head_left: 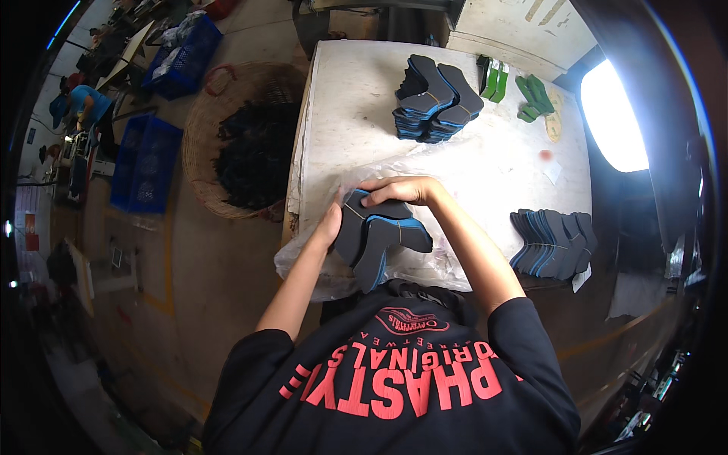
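The held stack of curved flat pieces (371, 254) is dark grey with bright blue edges, the broad flat worktop (343, 98) off-white, the round wicker basket (199, 144) tan, the rectangular plastic crates (148, 174) solid blue, the short-sleeved shirt (402, 430) black with red lettering (388, 402).

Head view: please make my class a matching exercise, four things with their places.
1. Wicker basket
2. Green pieces
3. Grey-and-blue stack nearest the shirt
4. Black T-shirt

A. Between left hand and right hand
B. Left of the white table
C. Worn by the person
D. Near the table's far right corner

Pairs: 1-B, 2-D, 3-A, 4-C
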Motion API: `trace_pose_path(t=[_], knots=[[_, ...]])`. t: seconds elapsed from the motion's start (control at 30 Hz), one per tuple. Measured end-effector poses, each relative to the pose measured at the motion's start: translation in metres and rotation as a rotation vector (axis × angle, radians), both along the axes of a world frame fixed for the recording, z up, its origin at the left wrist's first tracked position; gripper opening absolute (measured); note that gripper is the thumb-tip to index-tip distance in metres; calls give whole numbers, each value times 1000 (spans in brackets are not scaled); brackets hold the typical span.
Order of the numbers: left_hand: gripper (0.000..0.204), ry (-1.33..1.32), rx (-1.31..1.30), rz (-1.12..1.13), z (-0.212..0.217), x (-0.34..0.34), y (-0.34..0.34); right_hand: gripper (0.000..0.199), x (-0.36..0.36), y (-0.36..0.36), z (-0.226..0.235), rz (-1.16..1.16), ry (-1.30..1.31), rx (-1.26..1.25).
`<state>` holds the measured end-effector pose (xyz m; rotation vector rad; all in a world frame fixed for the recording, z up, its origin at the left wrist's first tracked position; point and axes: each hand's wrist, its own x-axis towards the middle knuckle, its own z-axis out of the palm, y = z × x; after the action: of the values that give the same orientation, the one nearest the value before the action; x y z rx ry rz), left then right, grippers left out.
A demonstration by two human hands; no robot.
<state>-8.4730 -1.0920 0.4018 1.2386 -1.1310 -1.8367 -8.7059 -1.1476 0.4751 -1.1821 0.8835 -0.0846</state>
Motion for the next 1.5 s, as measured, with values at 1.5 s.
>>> trace_pose_path(t=[1.5], knots=[[17, -522, -336, -247, 159, 16, -13, 34, -74, 161, 31, -694, 211, -573]])
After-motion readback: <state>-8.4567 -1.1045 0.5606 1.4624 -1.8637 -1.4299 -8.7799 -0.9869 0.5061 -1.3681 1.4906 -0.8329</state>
